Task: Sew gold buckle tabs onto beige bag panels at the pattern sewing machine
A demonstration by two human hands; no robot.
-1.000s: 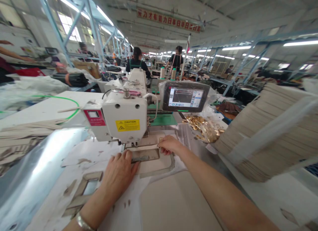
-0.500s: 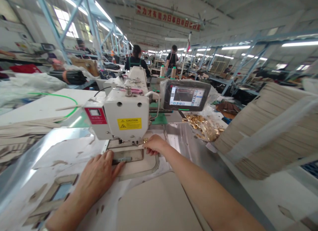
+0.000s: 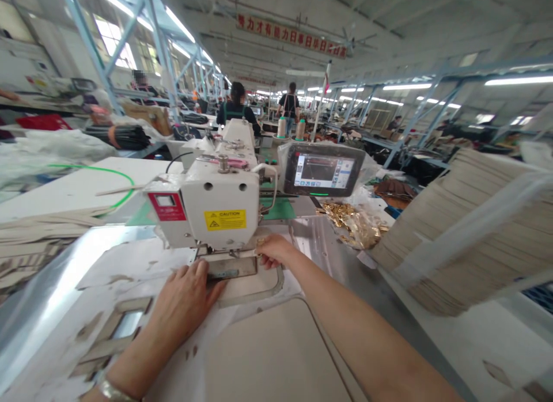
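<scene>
The sewing machine head (image 3: 220, 203) stands in front of me, over a white sheet (image 3: 112, 264) carrying a beige panel with a rounded corner (image 3: 248, 289). My left hand (image 3: 190, 292) rests palm down with fingers stretched, at the left end of a flat clamp plate (image 3: 244, 268) under the head. Just right of the needle area, my right hand (image 3: 274, 251) pinches the end of a narrow beige strap (image 3: 247, 254). A small gold-coloured fitting shows by those fingers, partly covered. The strap's far end is hidden under the machine.
A larger beige panel (image 3: 272, 350) lies nearest me. The control screen (image 3: 322, 170) stands behind right, with gold fittings in plastic (image 3: 358, 223) beside it. A tall stack of beige pieces (image 3: 458, 235) leans at right. Frame-like cut-outs (image 3: 108, 338) lie left.
The white sheet, clamp plate and rounded panel have shifted right beneath the machine head. Both my hands have moved right with them. The larger front panel stays where it was.
</scene>
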